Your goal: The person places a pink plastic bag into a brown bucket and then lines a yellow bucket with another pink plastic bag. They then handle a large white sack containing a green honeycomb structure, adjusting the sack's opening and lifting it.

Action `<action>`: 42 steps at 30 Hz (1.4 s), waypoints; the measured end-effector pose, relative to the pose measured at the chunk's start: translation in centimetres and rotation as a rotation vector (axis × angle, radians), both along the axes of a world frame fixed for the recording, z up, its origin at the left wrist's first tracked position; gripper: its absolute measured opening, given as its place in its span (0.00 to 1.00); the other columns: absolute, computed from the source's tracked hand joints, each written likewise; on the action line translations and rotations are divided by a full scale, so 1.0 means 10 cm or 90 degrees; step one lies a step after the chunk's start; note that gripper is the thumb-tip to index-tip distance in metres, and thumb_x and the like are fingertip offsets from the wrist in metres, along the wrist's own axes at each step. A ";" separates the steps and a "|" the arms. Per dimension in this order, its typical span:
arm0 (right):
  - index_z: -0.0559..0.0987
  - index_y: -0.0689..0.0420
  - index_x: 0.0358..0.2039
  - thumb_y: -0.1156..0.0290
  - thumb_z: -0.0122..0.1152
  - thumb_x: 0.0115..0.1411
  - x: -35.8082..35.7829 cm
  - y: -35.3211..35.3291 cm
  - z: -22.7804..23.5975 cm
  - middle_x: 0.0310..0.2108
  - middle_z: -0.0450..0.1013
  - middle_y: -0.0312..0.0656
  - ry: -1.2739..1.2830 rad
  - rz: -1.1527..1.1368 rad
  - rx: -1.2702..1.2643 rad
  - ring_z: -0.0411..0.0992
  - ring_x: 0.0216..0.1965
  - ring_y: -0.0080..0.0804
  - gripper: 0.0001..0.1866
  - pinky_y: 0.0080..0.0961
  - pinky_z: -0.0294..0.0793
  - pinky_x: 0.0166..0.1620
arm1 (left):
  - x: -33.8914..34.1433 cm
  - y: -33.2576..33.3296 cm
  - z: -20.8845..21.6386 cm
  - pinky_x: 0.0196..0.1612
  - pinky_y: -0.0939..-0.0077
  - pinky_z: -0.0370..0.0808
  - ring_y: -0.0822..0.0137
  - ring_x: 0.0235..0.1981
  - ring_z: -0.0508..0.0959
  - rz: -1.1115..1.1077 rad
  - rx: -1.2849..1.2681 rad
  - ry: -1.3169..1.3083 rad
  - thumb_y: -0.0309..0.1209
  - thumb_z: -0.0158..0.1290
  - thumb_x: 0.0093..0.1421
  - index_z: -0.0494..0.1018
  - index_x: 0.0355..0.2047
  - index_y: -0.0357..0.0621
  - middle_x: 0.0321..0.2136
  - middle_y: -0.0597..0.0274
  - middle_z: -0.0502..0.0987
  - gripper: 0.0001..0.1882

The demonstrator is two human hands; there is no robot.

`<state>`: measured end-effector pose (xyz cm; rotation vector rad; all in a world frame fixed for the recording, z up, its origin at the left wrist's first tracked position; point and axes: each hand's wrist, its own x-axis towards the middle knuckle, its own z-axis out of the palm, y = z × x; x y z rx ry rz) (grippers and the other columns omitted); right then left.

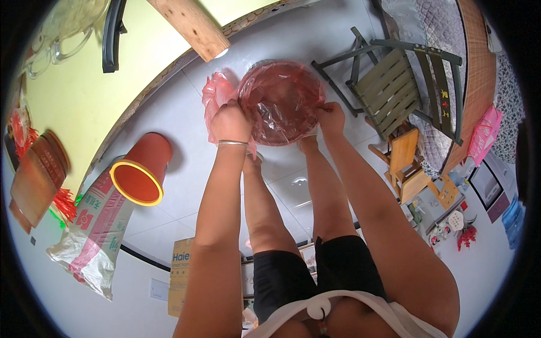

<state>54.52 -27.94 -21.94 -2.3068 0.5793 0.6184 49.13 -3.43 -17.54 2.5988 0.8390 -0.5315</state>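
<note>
Orange bucket (141, 169) lying on its side, printed sack (96, 236), green slatted chair (394, 84), small wooden stool (411, 166)

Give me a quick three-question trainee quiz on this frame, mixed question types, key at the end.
1. True or false: both hands grip the rim of the round bin lined with a red plastic bag.
2. Which wrist wears a metal bangle? A) left B) right C) neither
3. What lies on its side on the floor to the person's left?

Key
1. True: the left hand and the right hand pinch the red plastic bag at opposite sides of the rim.
2. A: the bangle is on the left wrist.
3. An orange bucket with a yellow rim, beside a printed sack.
</note>
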 end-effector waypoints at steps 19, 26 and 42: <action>0.72 0.53 0.28 0.76 0.61 0.46 0.07 0.01 0.31 0.26 0.71 0.34 0.222 -0.311 0.277 0.70 0.26 0.24 0.09 0.20 0.70 0.31 | -0.61 0.08 -0.44 0.39 0.80 0.73 0.73 0.32 0.75 0.602 -0.719 -0.214 0.19 0.53 0.59 0.75 0.39 0.33 0.33 0.63 0.79 0.08; 0.74 0.58 0.30 0.75 0.61 0.49 0.11 -0.15 0.23 0.25 0.72 0.37 0.247 -0.363 0.350 0.70 0.24 0.25 0.07 0.18 0.66 0.25 | -0.58 -0.04 -0.46 0.40 0.80 0.73 0.73 0.33 0.75 0.617 -0.725 -0.242 0.18 0.52 0.59 0.74 0.40 0.34 0.34 0.62 0.79 0.09; 0.73 0.53 0.47 0.54 0.58 0.61 -0.10 -0.32 0.38 0.48 0.70 0.41 0.378 -0.628 0.619 0.67 0.49 0.39 0.19 0.49 0.66 0.54 | -0.74 -0.34 -0.38 0.31 0.84 0.69 0.76 0.24 0.71 0.792 -0.684 -0.133 0.31 0.62 0.56 0.77 0.28 0.37 0.24 0.67 0.76 0.09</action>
